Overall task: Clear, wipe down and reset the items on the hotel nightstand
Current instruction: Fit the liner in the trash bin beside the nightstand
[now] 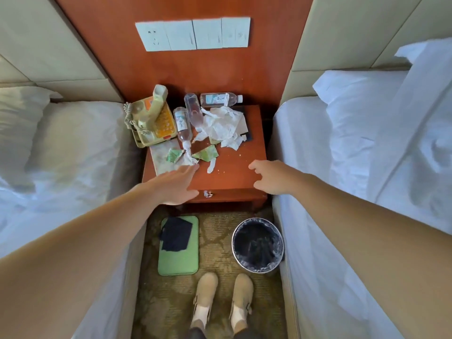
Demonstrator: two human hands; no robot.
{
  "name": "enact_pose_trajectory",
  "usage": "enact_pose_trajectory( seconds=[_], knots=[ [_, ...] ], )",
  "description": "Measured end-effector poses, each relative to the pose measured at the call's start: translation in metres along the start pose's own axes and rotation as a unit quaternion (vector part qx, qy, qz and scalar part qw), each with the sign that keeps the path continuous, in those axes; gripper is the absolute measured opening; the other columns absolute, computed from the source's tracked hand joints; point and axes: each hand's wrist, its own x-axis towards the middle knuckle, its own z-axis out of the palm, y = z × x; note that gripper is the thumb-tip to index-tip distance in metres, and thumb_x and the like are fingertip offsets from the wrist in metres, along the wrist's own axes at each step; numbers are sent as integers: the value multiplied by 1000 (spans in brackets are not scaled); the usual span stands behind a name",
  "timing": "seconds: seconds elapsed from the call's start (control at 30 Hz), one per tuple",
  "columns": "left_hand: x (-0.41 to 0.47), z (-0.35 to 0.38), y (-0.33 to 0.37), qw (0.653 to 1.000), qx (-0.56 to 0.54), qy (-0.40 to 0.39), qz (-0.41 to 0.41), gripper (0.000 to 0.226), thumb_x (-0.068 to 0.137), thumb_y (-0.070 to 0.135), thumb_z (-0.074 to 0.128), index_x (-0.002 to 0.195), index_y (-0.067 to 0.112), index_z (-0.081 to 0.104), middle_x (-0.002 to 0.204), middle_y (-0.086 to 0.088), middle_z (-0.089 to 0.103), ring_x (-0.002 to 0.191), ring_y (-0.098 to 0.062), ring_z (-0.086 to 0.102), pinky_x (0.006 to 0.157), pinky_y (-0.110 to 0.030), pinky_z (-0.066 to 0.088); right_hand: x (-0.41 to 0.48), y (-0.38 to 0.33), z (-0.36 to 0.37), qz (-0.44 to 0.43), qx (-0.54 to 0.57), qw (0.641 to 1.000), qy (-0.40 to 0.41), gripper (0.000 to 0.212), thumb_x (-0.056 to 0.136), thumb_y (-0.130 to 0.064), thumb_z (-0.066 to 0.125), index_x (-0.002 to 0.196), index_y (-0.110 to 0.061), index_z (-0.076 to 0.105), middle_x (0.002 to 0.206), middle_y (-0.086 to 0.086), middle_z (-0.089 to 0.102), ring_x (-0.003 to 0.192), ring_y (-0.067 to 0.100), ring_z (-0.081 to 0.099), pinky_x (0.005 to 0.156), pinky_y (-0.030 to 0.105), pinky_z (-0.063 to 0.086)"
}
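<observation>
While both hands hang over the nightstand's [234,172] front edge, neither holds anything: left hand [175,185] flat with straight fingers at front-left, just beside torn green wrappers [205,154]; right hand [271,176] loosely curled at front-right. Telephone [151,121] at back-left corner. Toppled bottles [193,110] and crumpled tissue [220,126] lie toward the back edge.

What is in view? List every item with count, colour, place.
nightstand: one, reddish-brown, between two white beds
telephone: one, beige and orange, nightstand's left rear
bottles: three, clear, lying at nightstand's rear
tissues: heap, white, nightstand's middle
wrappers: few, green, nightstand's front left
bin: one, black-lined, floor right
tray: one, green, floor left
cloth: one, dark, on tray
switch plates: four, white, wall panel
shoes: two, beige, on carpet
left hand: one, open, over nightstand's front left
right hand: one, open, over nightstand's front right
</observation>
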Motion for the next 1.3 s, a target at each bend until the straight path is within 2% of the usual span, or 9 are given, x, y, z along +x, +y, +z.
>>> enact_pose_trajectory(
  seconds=[0.27,0.4,0.53,0.7,0.87,1.0,1.07,1.2,1.3],
  knots=[
    [105,40,-28,999,-19,28,-13,68,99,31,45,155,23,8,160,-5,21,137,-30,38,105,-47,39,104,17,50,10,35,999,26,48,97,-16,48,144,-18,41,147,6,46,133,27,45,108,43,40],
    [151,53,-49,994,-62,83,-22,64,97,23,48,153,17,17,152,-10,32,123,-32,50,92,-42,46,163,18,70,25,43,998,46,43,97,-16,48,139,-23,48,142,3,51,127,26,50,105,46,42],
    [193,61,-81,984,-116,137,-12,59,96,17,51,149,15,26,144,-14,42,115,-32,54,82,-35,43,218,10,86,42,40,993,105,39,97,-16,49,135,-26,50,134,0,57,117,25,56,96,44,49],
    [233,66,-97,980,-108,167,-4,58,95,19,55,148,15,30,143,-15,47,125,-34,50,97,-44,45,266,-11,115,15,4,988,153,47,94,-19,56,139,-21,40,121,5,54,110,26,56,78,38,49],
    [264,77,-100,972,-149,184,-9,44,93,22,58,132,16,41,119,-10,62,108,-33,58,88,-48,50,284,-25,142,0,-33,983,179,49,92,-32,63,136,-22,43,126,7,45,117,25,44,76,34,42],
    [275,83,-99,964,-181,192,-24,36,90,12,53,125,16,49,102,-7,66,95,-30,61,79,-40,51,285,-21,148,-18,-20,974,226,18,94,-7,57,111,-13,56,107,6,53,99,25,51,68,34,43],
    [277,82,-96,958,-202,203,-16,33,90,9,50,122,16,56,102,-7,67,94,-29,62,74,-34,49,285,-14,146,-8,-11,973,232,20,92,2,53,105,-11,60,101,6,56,93,26,55,67,35,44],
    [272,69,-79,931,-274,239,18,26,91,11,55,115,19,64,96,4,65,92,-19,62,79,-32,51,275,6,133,41,64,958,276,15,96,-10,52,103,-16,65,102,3,64,91,24,63,74,37,52],
    [264,64,-60,916,-319,240,41,21,92,14,57,107,26,66,85,15,59,83,-12,57,68,-26,46,258,23,125,95,144,936,307,13,96,-17,54,99,-22,66,101,-2,68,90,22,65,73,33,52]
  ],
)
